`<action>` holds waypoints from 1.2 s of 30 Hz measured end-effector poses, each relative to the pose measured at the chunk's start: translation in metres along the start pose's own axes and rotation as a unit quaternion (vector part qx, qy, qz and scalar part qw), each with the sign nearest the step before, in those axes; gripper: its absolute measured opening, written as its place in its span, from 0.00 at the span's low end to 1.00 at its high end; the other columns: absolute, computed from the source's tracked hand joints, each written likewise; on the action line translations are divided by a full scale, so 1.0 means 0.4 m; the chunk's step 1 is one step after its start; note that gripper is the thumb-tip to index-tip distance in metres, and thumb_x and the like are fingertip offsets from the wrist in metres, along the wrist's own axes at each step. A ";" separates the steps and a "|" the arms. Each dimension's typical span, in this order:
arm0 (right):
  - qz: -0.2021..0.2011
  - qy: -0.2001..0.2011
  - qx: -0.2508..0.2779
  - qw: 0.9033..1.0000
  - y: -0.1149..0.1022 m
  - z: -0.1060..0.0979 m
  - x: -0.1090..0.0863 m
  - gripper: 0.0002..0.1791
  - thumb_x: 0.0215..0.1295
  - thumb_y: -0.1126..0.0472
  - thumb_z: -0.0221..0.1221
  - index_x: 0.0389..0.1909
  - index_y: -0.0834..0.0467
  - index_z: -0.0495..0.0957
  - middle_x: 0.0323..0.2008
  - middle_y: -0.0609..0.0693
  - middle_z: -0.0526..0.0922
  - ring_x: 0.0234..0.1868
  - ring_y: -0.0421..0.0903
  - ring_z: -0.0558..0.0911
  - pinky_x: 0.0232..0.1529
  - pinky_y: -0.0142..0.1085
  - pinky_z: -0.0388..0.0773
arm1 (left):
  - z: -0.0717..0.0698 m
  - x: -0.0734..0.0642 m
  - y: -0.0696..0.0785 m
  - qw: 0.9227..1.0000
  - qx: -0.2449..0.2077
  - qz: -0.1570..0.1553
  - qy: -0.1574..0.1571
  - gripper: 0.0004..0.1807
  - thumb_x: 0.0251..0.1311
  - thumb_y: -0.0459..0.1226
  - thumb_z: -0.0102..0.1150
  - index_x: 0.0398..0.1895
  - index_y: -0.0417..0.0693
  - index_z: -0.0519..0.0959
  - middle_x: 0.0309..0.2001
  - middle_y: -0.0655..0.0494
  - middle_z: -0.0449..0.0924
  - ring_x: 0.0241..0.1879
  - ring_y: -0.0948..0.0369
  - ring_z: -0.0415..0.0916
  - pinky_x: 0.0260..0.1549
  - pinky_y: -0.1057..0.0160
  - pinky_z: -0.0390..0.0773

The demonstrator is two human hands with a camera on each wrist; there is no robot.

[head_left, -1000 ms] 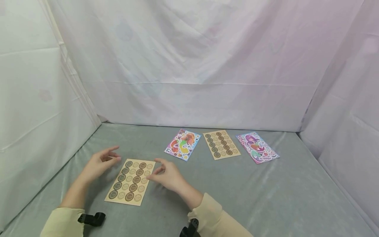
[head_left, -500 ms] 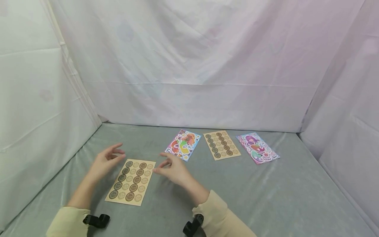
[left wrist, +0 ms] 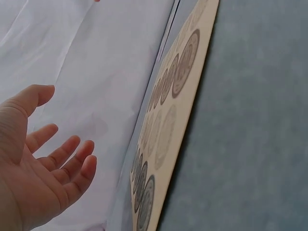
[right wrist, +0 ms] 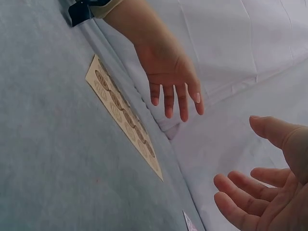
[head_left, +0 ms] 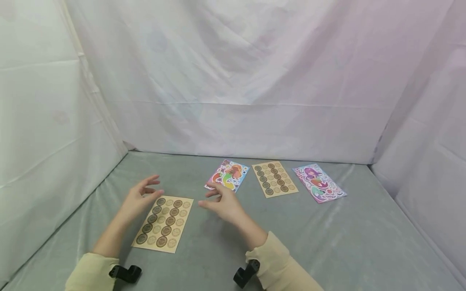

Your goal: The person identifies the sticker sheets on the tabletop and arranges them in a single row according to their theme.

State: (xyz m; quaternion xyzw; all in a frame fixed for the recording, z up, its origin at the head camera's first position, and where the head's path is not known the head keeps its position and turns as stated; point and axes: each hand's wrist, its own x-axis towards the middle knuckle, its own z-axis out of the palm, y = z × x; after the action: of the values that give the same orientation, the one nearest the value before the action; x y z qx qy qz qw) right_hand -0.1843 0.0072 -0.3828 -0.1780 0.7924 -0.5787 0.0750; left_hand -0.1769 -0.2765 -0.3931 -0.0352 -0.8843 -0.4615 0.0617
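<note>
Letting go of the near tan sheet [head_left: 165, 222] seems to be the step in hand, as it is being gripped by neither hand. It is being left flat on the grey table [head_left: 327, 242], at nine o'clock from the table's middle. Off its ten o'clock corner, the left hand [head_left: 137, 201] is being held in the air with thumb and fingers apart; between two and three o'clock from the sheet, the right hand [head_left: 226, 206] is being held likewise, clasping nothing. Three more sheets are being kept in a back row: a colourful sheet [head_left: 229, 174] around twelve o'clock, a smaller-looking tan sheet [head_left: 274, 179] past one, a purple sheet [head_left: 319, 183] at two. For the next move, either the hands' full withdrawal or a fresh pinch on an edge is probably being called for.

Compared with a second ago, the right hand is being carried off the near sheet's three o'clock edge, while the left is being brought closer over its corner; the sheets are being left unshifted.
</note>
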 end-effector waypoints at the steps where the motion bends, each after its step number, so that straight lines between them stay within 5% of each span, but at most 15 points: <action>1: -0.001 0.002 0.003 1.000 0.004 -0.005 0.000 0.33 0.55 0.58 0.69 0.63 0.58 0.72 0.46 0.59 0.81 0.38 0.48 0.80 0.32 0.35 0.77 | 0.005 0.000 0.000 1.000 -0.002 0.001 0.000 0.36 0.65 0.47 0.58 0.72 0.44 0.59 0.63 0.39 0.66 0.56 0.43 0.68 0.47 0.45 0.73; 13: -0.017 0.020 0.000 1.000 0.045 -0.060 -0.002 0.30 0.56 0.60 0.68 0.61 0.59 0.73 0.47 0.62 0.80 0.35 0.44 0.80 0.32 0.34 0.77 | 0.062 0.007 0.024 0.999 -0.025 0.033 -0.010 0.34 0.64 0.40 0.60 0.70 0.41 0.61 0.62 0.38 0.67 0.59 0.42 0.65 0.51 0.41 0.69; 36: 0.026 0.079 -0.039 0.996 0.067 -0.192 -0.037 0.32 0.55 0.61 0.69 0.62 0.59 0.72 0.50 0.58 0.79 0.44 0.51 0.81 0.37 0.40 0.80 | 0.140 0.024 0.092 0.993 -0.072 0.076 -0.052 0.32 0.62 0.39 0.62 0.68 0.43 0.65 0.60 0.40 0.70 0.58 0.45 0.68 0.52 0.45 0.69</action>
State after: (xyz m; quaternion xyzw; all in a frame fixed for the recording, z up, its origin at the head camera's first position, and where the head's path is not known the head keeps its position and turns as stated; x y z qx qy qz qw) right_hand -0.2008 0.0881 -0.3849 -0.1139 0.8223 -0.5572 0.0199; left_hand -0.1863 -0.2095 -0.3937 -0.1306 -0.8455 -0.5156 0.0475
